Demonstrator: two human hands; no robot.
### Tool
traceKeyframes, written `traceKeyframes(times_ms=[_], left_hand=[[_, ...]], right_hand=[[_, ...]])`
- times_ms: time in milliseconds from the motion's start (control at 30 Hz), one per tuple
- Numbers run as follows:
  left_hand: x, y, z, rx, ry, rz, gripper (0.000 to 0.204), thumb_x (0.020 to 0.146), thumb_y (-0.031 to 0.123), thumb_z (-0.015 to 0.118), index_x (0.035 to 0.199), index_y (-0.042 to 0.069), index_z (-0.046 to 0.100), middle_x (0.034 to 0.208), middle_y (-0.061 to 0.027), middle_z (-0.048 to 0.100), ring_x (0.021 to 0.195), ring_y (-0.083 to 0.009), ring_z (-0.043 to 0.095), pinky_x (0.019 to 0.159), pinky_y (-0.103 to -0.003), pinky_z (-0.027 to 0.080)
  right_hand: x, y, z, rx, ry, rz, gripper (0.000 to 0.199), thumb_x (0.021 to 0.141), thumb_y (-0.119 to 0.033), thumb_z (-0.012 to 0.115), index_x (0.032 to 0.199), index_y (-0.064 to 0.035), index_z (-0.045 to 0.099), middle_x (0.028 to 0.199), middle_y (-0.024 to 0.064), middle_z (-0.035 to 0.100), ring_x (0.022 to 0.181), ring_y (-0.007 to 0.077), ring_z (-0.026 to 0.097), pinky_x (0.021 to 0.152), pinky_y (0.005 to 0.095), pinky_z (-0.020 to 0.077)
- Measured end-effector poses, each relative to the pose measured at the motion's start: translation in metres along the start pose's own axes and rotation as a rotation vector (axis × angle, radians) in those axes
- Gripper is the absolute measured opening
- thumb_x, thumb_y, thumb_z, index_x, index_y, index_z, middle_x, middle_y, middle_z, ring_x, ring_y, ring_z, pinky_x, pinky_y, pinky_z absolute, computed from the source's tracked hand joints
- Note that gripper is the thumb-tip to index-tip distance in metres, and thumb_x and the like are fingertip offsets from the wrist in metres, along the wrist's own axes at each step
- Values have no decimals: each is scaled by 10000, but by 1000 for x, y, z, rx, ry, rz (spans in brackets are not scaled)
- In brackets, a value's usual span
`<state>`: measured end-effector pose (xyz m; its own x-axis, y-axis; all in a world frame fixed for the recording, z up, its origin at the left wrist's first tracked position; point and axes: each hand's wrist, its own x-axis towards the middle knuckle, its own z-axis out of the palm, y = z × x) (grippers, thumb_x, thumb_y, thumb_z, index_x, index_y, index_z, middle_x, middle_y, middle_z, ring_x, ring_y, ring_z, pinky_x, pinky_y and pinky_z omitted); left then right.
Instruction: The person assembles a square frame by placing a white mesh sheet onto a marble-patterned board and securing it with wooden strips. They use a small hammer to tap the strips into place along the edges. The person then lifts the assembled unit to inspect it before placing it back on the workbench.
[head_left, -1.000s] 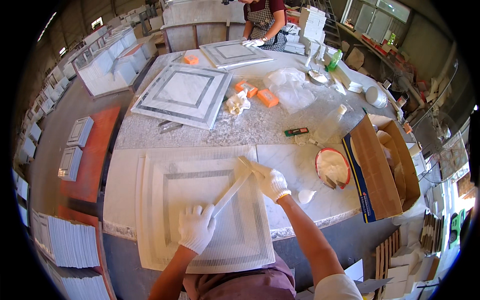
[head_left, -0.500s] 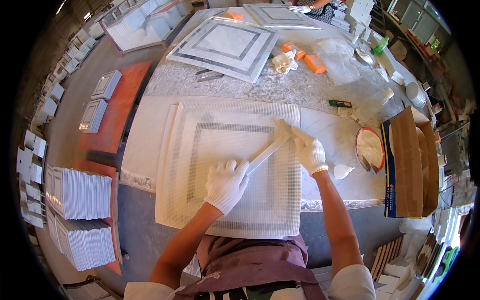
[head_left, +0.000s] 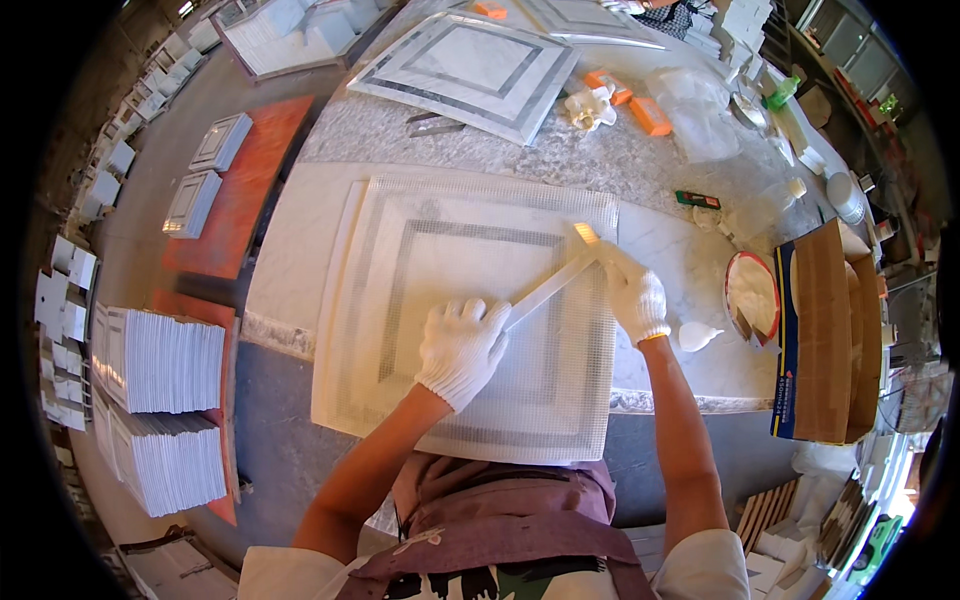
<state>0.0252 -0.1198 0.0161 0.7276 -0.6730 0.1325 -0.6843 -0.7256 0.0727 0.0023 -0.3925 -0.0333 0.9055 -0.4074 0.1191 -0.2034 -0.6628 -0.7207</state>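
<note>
A square panel (head_left: 470,390) with pale mesh over its face and a grey frame pattern lies before me, overhanging the table's front edge. My left hand (head_left: 462,345), in a white knit glove, is closed on the lower end of a flat pale strip (head_left: 547,294) slanting across the panel. The strip's upper end meets my gloved right hand (head_left: 632,290), whose fingers are closed round it near the panel's far right corner. A shiny yellowish tip (head_left: 586,233) sticks out past those fingers; I cannot tell whether it belongs to the strip.
Right of the panel are a red-rimmed bowl of white paste (head_left: 752,290), a small white squeeze bulb (head_left: 698,336), a plastic bottle (head_left: 765,208) and a cardboard box (head_left: 825,335). A finished framed panel (head_left: 470,70) and orange blocks (head_left: 650,116) lie beyond. Stacked tiles (head_left: 170,360) stand left.
The whole scene has shifted slightly in view. The tip beyond my right fingers has turned and now catches yellow light. Both hands keep their hold on the strip.
</note>
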Motion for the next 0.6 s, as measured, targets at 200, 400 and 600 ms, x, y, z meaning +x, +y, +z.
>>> traceKeyframes(times_ms=[200, 400, 600], left_hand=[[0, 1, 0, -8, 1, -18, 349, 874, 273, 665, 1205, 176, 619, 936, -54, 609, 884, -261, 590, 819, -407, 472], [1, 2, -2, -12, -8, -20, 334, 874, 267, 666, 1192, 179, 623, 924, -49, 606, 874, -260, 590, 820, -409, 471], [1, 3, -4, -12, -33, -20, 337, 872, 263, 667, 1194, 173, 624, 928, -53, 600, 879, -260, 585, 818, -413, 470]], right_hand=[[1, -13, 0, -7, 46, 74, 331, 964, -183, 530, 1257, -79, 644, 1157, 191, 678, 1052, 349, 665, 887, 379, 517], [0, 5, 2, 43, 75, -103, 304, 964, -216, 536, 1219, -120, 671, 1060, 212, 682, 979, 396, 656, 842, 430, 533], [26, 12, -2, 54, 48, -55, 323, 948, -187, 553, 1244, -109, 658, 1125, 193, 680, 1040, 372, 651, 886, 407, 519]])
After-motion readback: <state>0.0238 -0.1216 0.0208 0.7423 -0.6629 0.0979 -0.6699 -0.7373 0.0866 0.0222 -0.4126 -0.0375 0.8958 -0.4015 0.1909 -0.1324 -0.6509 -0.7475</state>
